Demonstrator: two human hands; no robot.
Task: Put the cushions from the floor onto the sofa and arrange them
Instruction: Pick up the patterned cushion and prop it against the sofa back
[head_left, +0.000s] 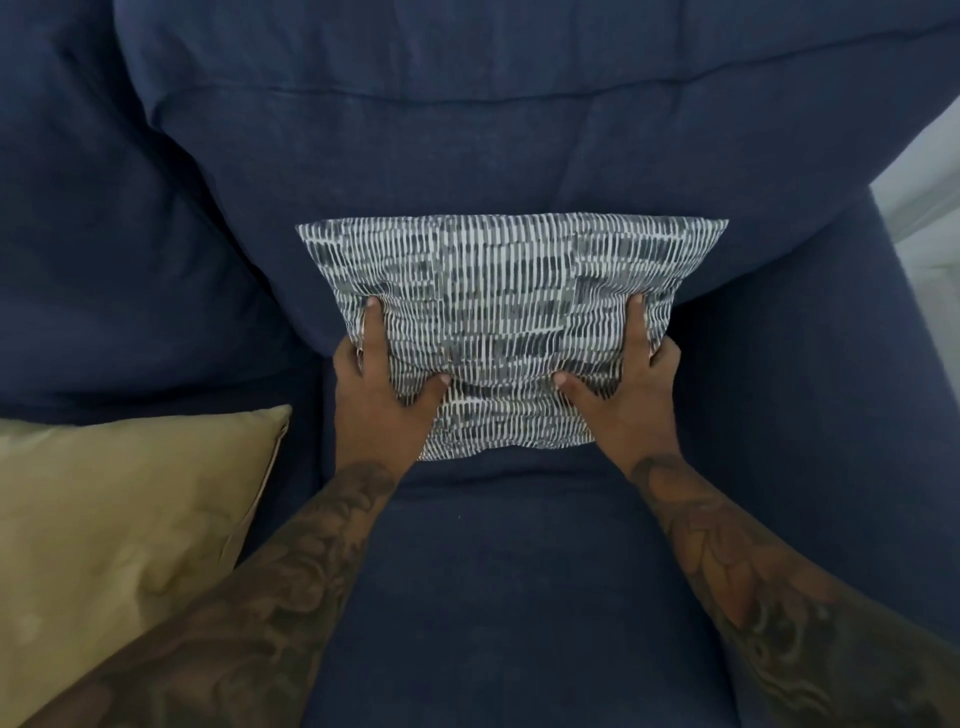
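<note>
Gold cushion (124, 525): I see it lying flat on the seat at 8 o'clock, clear of my arms; a swinging left elbow could nudge it off the front edge.
Left hand (382, 387): clamped on the patterned cushion's lower-left side, thumb and forefinger dug into the fabric.
Patterned cushion (506, 312): dead centre, standing on the sofa (519, 597) seat, its top leaning against the back pillow (467, 156) at 12 o'clock. Risk, I judge: it is soft, so released too upright it may slump forward.
Right hand (636, 395): closed on the lower-right side, fingers wrapped behind; uneven letting-go could twist the cushion askew toward 3 o'clock.
</note>
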